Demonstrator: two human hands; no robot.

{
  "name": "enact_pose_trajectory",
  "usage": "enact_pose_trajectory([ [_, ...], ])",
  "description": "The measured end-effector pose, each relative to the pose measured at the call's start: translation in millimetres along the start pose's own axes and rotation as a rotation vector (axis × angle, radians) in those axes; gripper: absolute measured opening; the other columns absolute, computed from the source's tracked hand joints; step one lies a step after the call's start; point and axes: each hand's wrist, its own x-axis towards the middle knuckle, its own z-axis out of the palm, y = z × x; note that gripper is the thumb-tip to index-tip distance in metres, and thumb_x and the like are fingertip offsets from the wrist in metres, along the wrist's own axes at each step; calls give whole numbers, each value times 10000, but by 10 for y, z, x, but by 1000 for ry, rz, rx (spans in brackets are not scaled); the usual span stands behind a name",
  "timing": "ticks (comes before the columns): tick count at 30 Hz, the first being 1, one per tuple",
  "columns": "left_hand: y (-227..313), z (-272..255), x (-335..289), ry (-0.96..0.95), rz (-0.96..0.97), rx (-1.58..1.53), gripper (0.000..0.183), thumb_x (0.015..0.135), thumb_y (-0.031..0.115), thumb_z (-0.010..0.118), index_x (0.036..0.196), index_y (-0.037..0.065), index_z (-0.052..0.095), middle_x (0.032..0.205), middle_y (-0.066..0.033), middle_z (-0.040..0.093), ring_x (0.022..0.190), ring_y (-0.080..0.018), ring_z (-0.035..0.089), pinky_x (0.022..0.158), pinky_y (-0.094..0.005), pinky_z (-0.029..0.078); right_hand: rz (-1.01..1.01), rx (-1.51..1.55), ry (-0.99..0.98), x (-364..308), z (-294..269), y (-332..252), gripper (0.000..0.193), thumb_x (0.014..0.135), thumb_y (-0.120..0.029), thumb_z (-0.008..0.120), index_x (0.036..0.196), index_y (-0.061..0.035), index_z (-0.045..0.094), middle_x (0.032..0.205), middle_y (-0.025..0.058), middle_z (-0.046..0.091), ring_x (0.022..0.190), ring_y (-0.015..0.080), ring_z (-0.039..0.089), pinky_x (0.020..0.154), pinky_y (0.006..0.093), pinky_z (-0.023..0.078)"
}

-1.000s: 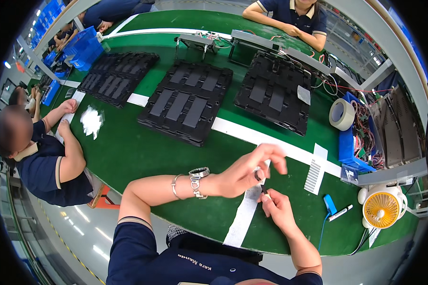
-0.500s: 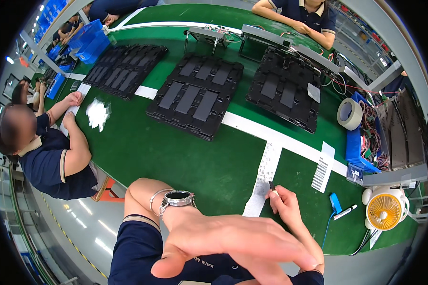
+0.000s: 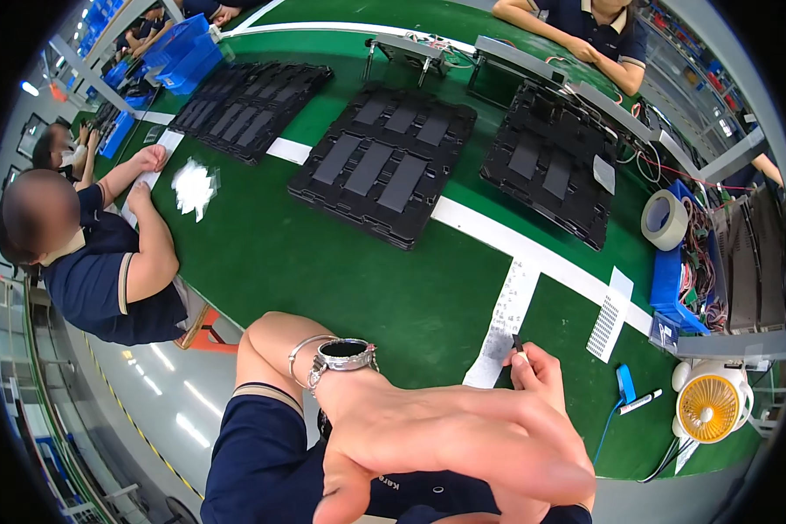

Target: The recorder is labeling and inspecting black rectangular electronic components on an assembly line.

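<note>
My left hand (image 3: 450, 441) looms large and close at the bottom, raised above my lap. Its fingers reach toward the right with the thumb apart, and I see nothing held in it; a watch (image 3: 345, 352) and a bangle circle the wrist. Beyond it, at the table's front edge, my right hand (image 3: 537, 368) pinches a small, thin dark piece (image 3: 517, 342) of a kind I cannot make out. That hand is beside a white strip (image 3: 506, 319) with handwriting and a grey smudge on the green table (image 3: 349, 288).
Black moulded trays (image 3: 384, 166) with grey pads lie across the table. On the right are a marker (image 3: 642, 402), a yellow-and-white fan (image 3: 707, 410), a tape roll (image 3: 664, 220) and a blue bin (image 3: 668, 284) of wires. A co-worker (image 3: 105, 271) sits at the left beside small plastic bags (image 3: 194, 188).
The whole view has shifted, so the table and trays appear farther right. My left hand's fingers are bent slightly more. My right hand still pinches the dark piece by the strip.
</note>
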Motion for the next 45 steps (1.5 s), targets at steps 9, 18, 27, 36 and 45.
enact_pose_trajectory([
  [9,-55,-39,-199,-21,108,178,905,949,679,444,1513,-15,305,929,-144,695,1141,-369,563,883,-550,409,-3,-3,-4,-1,-9,-15,246,1005,-197,540,890,-10,651,569,-45,483,511,36,427,494,237,336],
  [18,127,14,-153,110,76,-127,772,967,498,577,1528,37,313,1038,-248,631,1046,-476,614,875,-531,522,-25,18,10,1,19,64,245,1010,-196,535,908,-2,644,588,-41,497,520,40,440,499,232,342],
  [27,626,338,-186,183,23,-60,557,1027,408,482,1539,275,307,1237,-237,587,1019,-450,648,876,-537,492,-74,-6,-23,14,0,14,221,1008,-168,532,920,2,642,599,-34,503,520,47,445,497,226,340],
  [36,805,-65,126,-102,132,263,825,934,554,581,1533,87,259,1171,-189,561,833,-269,649,678,-393,509,-148,-37,10,47,44,144,227,1015,-161,523,909,9,628,574,-23,495,490,60,438,471,228,344],
  [45,1457,-800,-86,784,-360,906,511,1014,251,478,1467,31,393,1365,-88,501,1183,-199,515,936,-330,445,-297,-155,149,45,38,216,242,1013,-170,526,877,12,610,561,-36,455,463,47,401,439,221,313],
])
